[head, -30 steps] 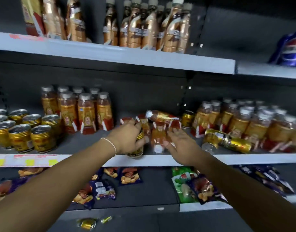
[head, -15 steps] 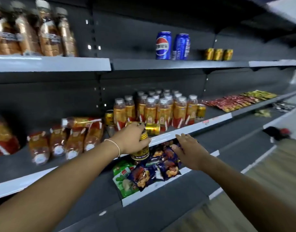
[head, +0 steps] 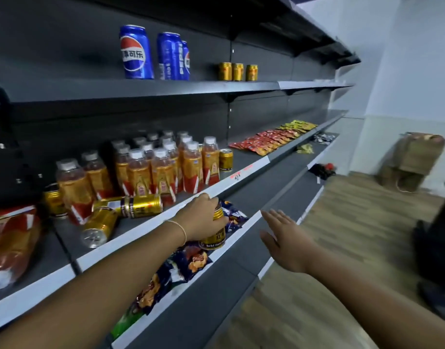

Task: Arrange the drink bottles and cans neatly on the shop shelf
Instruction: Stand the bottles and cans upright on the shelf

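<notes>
head view: left hand wraps the gold can at the front edge of the shelf; right hand spread, empty. the can looks rigid, slick, probably full: grip mid-body.

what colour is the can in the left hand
The can is gold with a dark band at its base; head view.

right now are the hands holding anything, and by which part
The left hand grips a gold can round its upper half, reaching from above. The right hand is open and holds nothing.
</notes>
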Motion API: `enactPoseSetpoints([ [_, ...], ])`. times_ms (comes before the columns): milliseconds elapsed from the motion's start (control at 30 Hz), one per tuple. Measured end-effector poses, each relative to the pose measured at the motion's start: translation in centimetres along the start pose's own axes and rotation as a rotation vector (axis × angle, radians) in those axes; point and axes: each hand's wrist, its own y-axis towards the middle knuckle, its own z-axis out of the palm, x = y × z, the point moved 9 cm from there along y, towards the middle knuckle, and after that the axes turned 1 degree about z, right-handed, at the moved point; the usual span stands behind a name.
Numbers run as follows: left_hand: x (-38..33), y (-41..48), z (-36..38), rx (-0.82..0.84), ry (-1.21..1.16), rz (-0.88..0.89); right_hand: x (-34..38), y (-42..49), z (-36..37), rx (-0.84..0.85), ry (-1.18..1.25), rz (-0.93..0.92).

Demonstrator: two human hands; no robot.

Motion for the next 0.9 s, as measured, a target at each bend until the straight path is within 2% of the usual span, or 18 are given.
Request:
enactPoseSetpoints([
  [333, 0.9, 12.3, 3.7, -0.003, -0.139, 0.025, -6.2, 9.5, 3.7, 0.086, -0.018, 0.061],
  [733, 2.7, 25.6, -0.1, -0.114, -0.194, 0.036, -7.0, 24.0, 2.1, 0.07, 0.013, -0.036],
  [900, 1.6, 28.1, -1.6, -0.181, -0.175, 0.08, -6.6, 27.5, 0.1, 0.006, 0.229, -0.117],
])
